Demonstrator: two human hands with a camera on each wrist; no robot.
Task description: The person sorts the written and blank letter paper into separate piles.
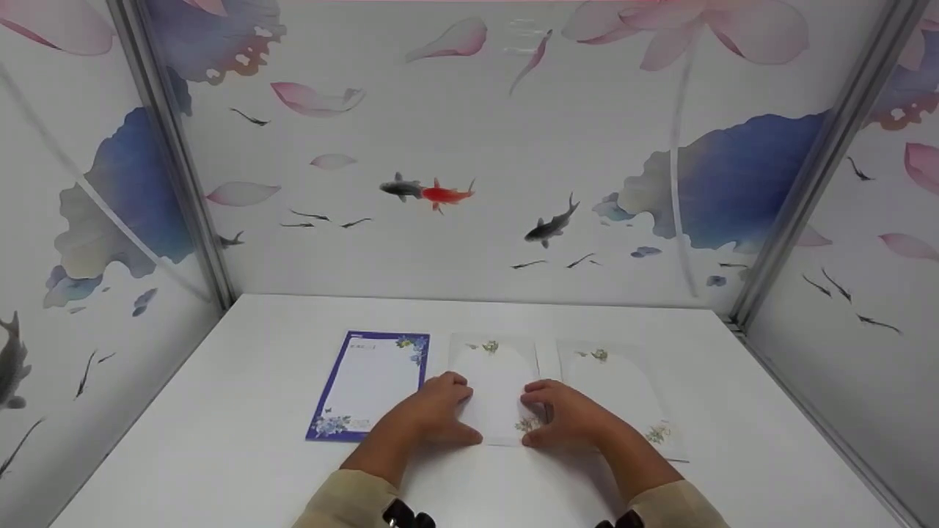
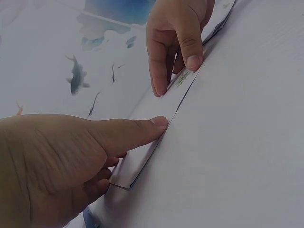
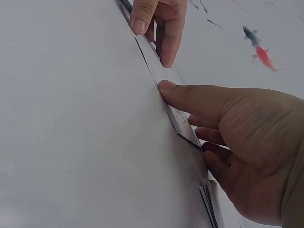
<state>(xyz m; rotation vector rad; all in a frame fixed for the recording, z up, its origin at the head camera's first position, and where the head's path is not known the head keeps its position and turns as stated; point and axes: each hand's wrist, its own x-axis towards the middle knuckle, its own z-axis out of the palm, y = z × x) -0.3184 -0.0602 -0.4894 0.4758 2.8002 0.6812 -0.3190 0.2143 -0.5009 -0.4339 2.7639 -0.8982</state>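
Observation:
A thin stack of floral stationery paper (image 1: 495,392) lies on the table between both hands. My left hand (image 1: 440,414) holds its left side, fingers curled along that edge and thumb on the near edge. My right hand (image 1: 565,414) holds the right side the same way, thumb near the printed flowers in the near corner. In the left wrist view the left thumb (image 2: 137,133) lies over the stack's edge. In the right wrist view the right thumb (image 3: 185,95) rests on the near edge, other fingers at the side.
To the left lies a purple-bordered sheet or pad (image 1: 381,381) with blue flowers. Another floral paper stack (image 1: 612,396) lies to the right, its layered edges (image 3: 209,202) showing. The white table (image 1: 220,455) is enclosed by panels printed with fish and petals (image 1: 477,132).

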